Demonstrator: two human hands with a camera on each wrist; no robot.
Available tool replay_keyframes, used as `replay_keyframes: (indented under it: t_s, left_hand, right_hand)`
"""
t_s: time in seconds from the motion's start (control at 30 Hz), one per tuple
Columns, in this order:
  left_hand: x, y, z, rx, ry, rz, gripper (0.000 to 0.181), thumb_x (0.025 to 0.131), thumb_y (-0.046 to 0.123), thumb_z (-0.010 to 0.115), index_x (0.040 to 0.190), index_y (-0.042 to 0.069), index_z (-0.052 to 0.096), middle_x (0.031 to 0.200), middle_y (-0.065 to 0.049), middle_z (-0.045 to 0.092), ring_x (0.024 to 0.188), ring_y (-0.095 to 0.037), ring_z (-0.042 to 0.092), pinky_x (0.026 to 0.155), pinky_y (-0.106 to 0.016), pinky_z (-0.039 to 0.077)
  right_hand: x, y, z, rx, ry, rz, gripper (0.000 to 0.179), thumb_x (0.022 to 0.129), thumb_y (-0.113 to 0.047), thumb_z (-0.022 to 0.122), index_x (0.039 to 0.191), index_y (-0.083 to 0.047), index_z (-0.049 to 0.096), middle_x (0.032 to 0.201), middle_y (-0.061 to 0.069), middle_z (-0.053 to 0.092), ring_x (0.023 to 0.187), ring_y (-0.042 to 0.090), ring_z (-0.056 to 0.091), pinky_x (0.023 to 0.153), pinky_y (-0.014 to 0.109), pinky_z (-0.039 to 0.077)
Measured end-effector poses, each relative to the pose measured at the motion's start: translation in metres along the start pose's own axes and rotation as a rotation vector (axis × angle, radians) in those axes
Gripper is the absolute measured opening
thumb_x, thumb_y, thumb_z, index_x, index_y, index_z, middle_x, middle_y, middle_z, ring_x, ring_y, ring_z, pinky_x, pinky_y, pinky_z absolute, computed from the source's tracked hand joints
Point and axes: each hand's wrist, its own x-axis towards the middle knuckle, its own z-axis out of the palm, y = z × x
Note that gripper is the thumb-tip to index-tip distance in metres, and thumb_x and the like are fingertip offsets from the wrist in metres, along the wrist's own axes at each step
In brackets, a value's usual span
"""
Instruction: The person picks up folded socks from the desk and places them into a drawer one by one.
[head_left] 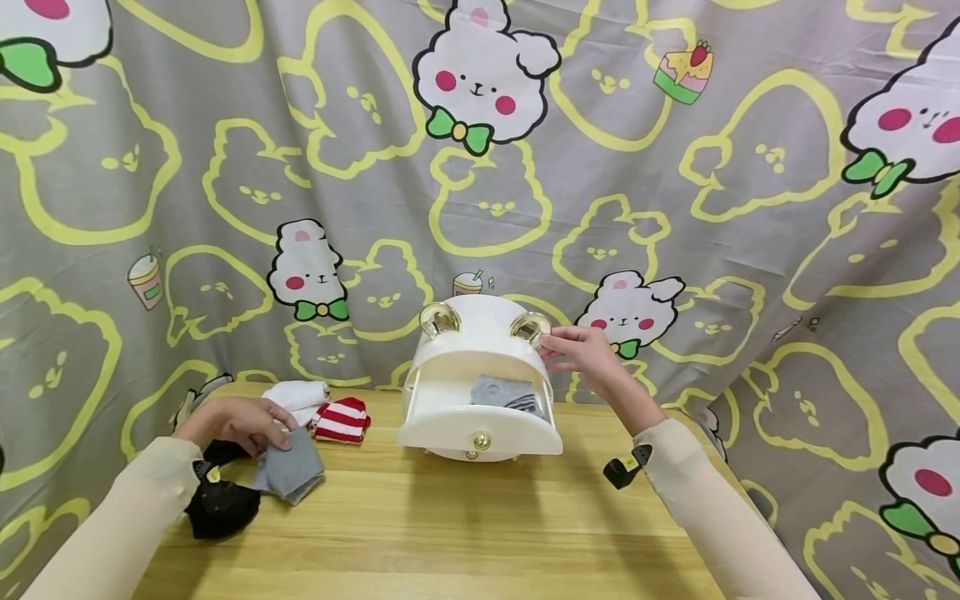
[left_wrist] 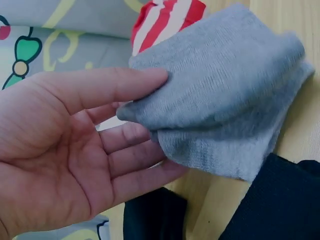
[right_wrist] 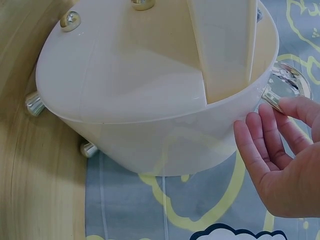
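Observation:
My left hand [head_left: 251, 427] pinches a folded grey knit sock [left_wrist: 215, 85] between thumb and fingers, at the left of the table. Centrally stands a white rounded storage box [head_left: 480, 329] with gold ears and a pulled-out drawer [head_left: 480, 425]. Inside that drawer lies another folded grey sock [head_left: 506, 393], with dark stripes at one end. My right hand [head_left: 581, 354] is at the box's right side, thumb and forefinger pinching the edge of the gold ear [right_wrist: 290, 82]. Its other fingers lie close along the white wall.
Beyond my left hand are a white folded cloth [head_left: 296, 398] and a red-and-white striped one [head_left: 341, 419]. Black folded fabric [head_left: 221, 507] lies by the left wrist. The wooden table [head_left: 450, 542] meets a patterned grey curtain [head_left: 495, 208] behind the box.

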Motion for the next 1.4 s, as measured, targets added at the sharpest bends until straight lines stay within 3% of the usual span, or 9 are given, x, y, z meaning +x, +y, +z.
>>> replay_keyframes:
  t_s: [0.3,0.47,0.67,0.83,1.13,1.4]
  left_hand:
    - [-0.001,0.007,-0.002,-0.124,0.044,0.051,0.044,0.090,0.018,0.077,0.127,0.002,0.059,0.086,0.001,0.065,0.070,-0.012,0.057,0.072,-0.031,0.057]
    - [-0.003,0.014,-0.004,-0.176,0.041,0.091,0.051,0.093,0.018,0.074,0.135,-0.002,0.052,0.092,0.000,0.070,0.078,-0.013,0.066,0.076,-0.033,0.060]
    - [-0.013,0.026,-0.010,-0.199,0.022,0.169,0.054,0.097,0.020,0.069,0.140,-0.006,0.048,0.099,0.001,0.071,0.084,-0.013,0.067,0.080,-0.034,0.060]
    - [-0.025,0.044,-0.014,-0.234,-0.008,0.233,0.057,0.101,0.019,0.064,0.144,-0.009,0.039,0.101,0.004,0.069,0.087,-0.010,0.069,0.082,-0.031,0.060]
    - [-0.039,0.078,-0.022,-0.266,0.057,0.263,0.075,0.103,0.023,0.060,0.155,-0.011,0.018,0.110,0.005,0.067,0.102,-0.010,0.070,0.094,-0.033,0.059]
    - [-0.048,0.114,-0.012,-0.396,0.067,0.293,0.056,0.105,0.018,0.057,0.147,-0.004,0.029,0.102,0.008,0.068,0.094,-0.006,0.071,0.093,-0.030,0.060]
  right_hand:
    - [-0.001,-0.002,0.001,0.001,0.000,-0.005,0.038,0.097,-0.026,0.072,0.118,0.005,0.067,0.087,-0.002,0.075,0.085,0.014,0.073,0.094,0.051,0.059]
    - [-0.001,-0.002,0.001,-0.001,0.000,-0.009,0.039,0.097,-0.026,0.072,0.119,0.006,0.067,0.087,-0.002,0.075,0.085,0.014,0.074,0.095,0.052,0.059]
    - [-0.001,-0.003,0.000,-0.003,0.004,-0.012,0.039,0.096,-0.026,0.072,0.118,0.005,0.067,0.086,-0.002,0.075,0.085,0.014,0.074,0.093,0.051,0.060]
    - [-0.001,-0.003,0.000,-0.003,0.001,-0.013,0.036,0.097,-0.026,0.072,0.116,0.005,0.068,0.086,-0.002,0.075,0.084,0.014,0.074,0.094,0.052,0.059]
    - [-0.002,-0.003,0.001,-0.003,0.005,-0.005,0.037,0.097,-0.026,0.072,0.117,0.004,0.068,0.086,-0.003,0.075,0.084,0.013,0.074,0.095,0.051,0.059]
    - [-0.003,-0.003,0.001,-0.007,0.003,0.002,0.038,0.097,-0.026,0.071,0.119,0.005,0.067,0.086,-0.003,0.075,0.084,0.012,0.074,0.090,0.045,0.062]
